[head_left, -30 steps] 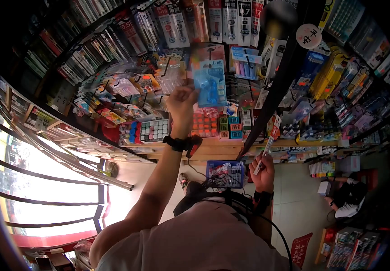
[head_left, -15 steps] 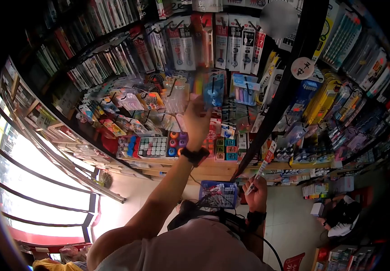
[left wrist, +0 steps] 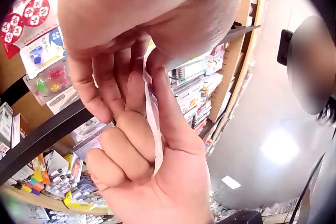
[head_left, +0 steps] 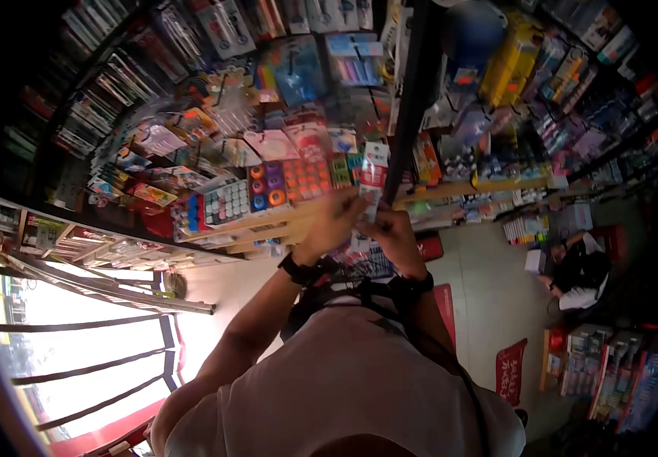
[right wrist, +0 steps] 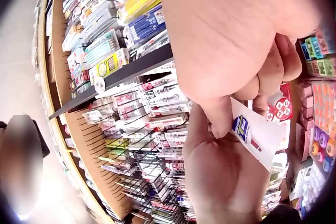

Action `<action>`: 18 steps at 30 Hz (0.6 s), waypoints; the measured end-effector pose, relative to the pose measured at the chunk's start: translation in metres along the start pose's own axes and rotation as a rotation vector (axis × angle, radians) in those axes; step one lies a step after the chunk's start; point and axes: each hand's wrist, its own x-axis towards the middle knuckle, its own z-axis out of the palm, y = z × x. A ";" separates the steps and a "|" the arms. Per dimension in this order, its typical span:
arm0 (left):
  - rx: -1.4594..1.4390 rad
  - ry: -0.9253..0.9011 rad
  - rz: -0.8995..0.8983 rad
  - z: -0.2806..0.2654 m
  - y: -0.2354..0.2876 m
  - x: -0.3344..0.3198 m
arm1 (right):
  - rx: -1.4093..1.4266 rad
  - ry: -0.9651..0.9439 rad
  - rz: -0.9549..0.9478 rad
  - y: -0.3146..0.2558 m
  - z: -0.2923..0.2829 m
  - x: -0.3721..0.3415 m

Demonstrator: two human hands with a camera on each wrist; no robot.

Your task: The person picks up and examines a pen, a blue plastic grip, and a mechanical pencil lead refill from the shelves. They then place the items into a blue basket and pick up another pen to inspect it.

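In front of the body, both hands meet at a narrow pen packet [head_left: 375, 167] with a red and white printed front. The right hand [head_left: 395, 238] grips its lower part between thumb and curled fingers, as the left wrist view shows from the side. From the left, the left hand [head_left: 330, 227] has its fingers on the packet's edge, close against the right fingers. A white corner with a blue label and a red pen-like picture shows beside the hands in the right wrist view. The lower end of the packet is hidden by the hands.
Hanging stationery packs fill the rack ahead, among them a blue blister pack [head_left: 296, 72]. Orange round items [head_left: 306, 180] sit on the shelf edge below. A dark post [head_left: 413, 99] rises just beyond the hands. A seated person [head_left: 582, 270] is at the right.
The left hand has come down from the hanging blue pack to the packet. The right hand has raised the packet and brought it inward. The head view has shifted.
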 end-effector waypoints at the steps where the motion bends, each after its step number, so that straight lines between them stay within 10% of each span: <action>1: -0.074 0.009 0.020 0.001 0.000 0.000 | -0.084 -0.066 -0.125 0.009 -0.005 0.003; 18: -0.127 0.116 -0.068 0.039 -0.029 0.001 | -0.246 0.102 -0.104 0.022 -0.018 -0.013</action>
